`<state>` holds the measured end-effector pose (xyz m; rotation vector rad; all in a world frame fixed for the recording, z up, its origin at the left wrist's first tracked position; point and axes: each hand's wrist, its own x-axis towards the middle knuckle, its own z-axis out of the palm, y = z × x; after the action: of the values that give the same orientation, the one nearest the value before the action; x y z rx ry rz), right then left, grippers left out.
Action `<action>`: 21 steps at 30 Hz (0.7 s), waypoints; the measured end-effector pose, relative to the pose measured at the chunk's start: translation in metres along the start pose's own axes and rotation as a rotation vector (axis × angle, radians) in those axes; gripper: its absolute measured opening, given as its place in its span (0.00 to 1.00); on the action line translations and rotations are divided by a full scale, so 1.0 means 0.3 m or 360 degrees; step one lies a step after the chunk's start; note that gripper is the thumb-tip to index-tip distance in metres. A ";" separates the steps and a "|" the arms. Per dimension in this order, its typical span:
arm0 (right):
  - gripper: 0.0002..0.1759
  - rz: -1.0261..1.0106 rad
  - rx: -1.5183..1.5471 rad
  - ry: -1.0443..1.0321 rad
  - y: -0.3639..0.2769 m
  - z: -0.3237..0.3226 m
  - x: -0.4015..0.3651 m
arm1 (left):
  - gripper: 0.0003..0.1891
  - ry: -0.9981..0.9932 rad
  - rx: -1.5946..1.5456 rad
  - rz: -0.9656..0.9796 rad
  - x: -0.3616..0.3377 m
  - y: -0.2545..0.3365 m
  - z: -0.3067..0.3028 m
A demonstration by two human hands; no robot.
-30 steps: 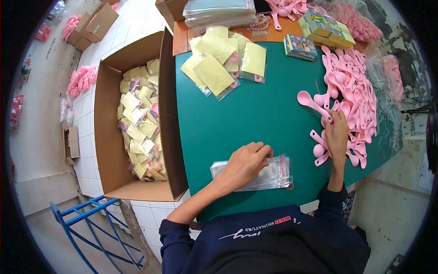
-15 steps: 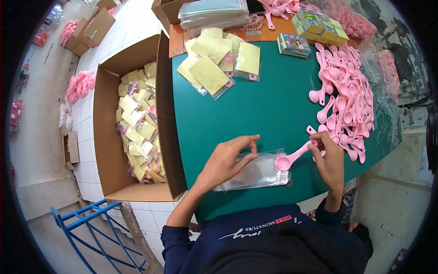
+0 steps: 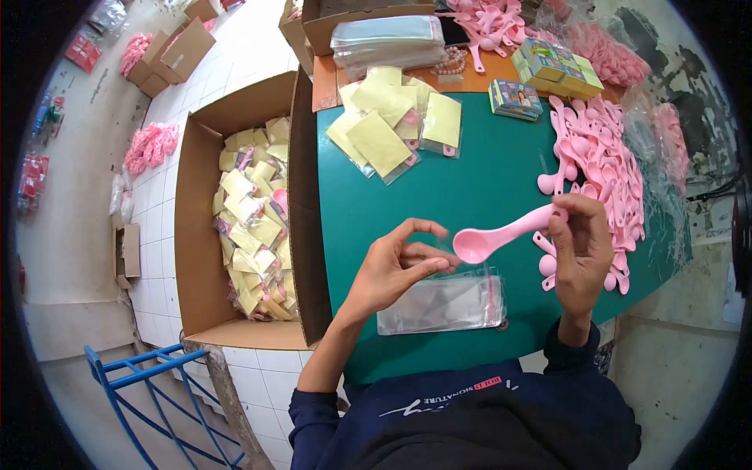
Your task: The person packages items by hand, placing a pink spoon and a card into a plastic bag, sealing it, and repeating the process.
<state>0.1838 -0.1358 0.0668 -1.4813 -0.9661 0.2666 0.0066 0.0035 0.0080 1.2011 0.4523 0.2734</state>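
Note:
My right hand (image 3: 581, 243) pinches the handle end of a pink measuring spoon (image 3: 509, 233), holding it raised over the green table. The spoon's bowl points left, close to the fingertips of my left hand (image 3: 403, 266). That left hand has a curled index finger, apart from its extended thumb. Whether thin clear film lies between its fingers is hard to see. Below both hands is a stack of clear plastic bags (image 3: 442, 305) with a reddish strip at the right end. A large heap of pink spoons (image 3: 603, 164) lies beyond my right hand.
An open carton (image 3: 309, 235) at left holds many filled packets. More packets with pale yellow cards (image 3: 380, 145) lie at the table's far left. Behind are stacked clear bags (image 3: 388, 39) and small printed boxes (image 3: 515, 99). A blue metal frame (image 3: 145, 368) stands lower left.
The spoon has come up off the bag stack and its bowl has moved left toward my left hand. My left index finger has curled lower. The whole view has shifted slightly.

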 end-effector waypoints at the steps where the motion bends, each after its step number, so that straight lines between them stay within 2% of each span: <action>1: 0.11 -0.0030 -0.0017 -0.0001 0.002 0.005 0.004 | 0.18 0.0001 -0.0001 0.0002 0.001 0.001 -0.003; 3: 0.10 -0.0086 -0.0051 0.0006 0.005 0.012 0.008 | 0.18 -0.0005 0.0002 0.0001 0.005 0.004 -0.007; 6: 0.11 0.0080 -0.0117 -0.0177 0.006 0.016 0.010 | 0.19 0.0016 0.0094 0.0002 0.017 0.018 -0.006; 9: 0.13 0.0062 -0.0229 -0.0342 0.025 0.037 0.024 | 0.20 -0.0060 -0.0002 0.0049 0.040 0.019 0.015; 12: 0.12 0.0069 -0.0129 -0.0388 0.022 0.080 0.037 | 0.18 -0.0089 -0.0053 0.0186 0.064 0.029 0.035; 16: 0.09 0.0022 -0.0150 -0.0412 0.039 0.073 0.066 | 0.13 -0.0070 0.0350 0.0194 0.111 -0.001 0.002; 18: 0.09 -0.0162 -0.0270 -0.0646 0.037 0.073 0.099 | 0.13 -0.0178 0.0379 0.0128 0.118 0.007 -0.018; 21: 0.07 -0.0545 -0.0204 -0.1005 0.081 0.081 0.191 | 0.13 0.0018 0.0279 0.0328 0.124 -0.005 -0.018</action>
<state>0.2125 -0.0757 0.0618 -1.3353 -1.7487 0.4401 0.0366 0.0238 -0.0021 1.4213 0.3679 0.4245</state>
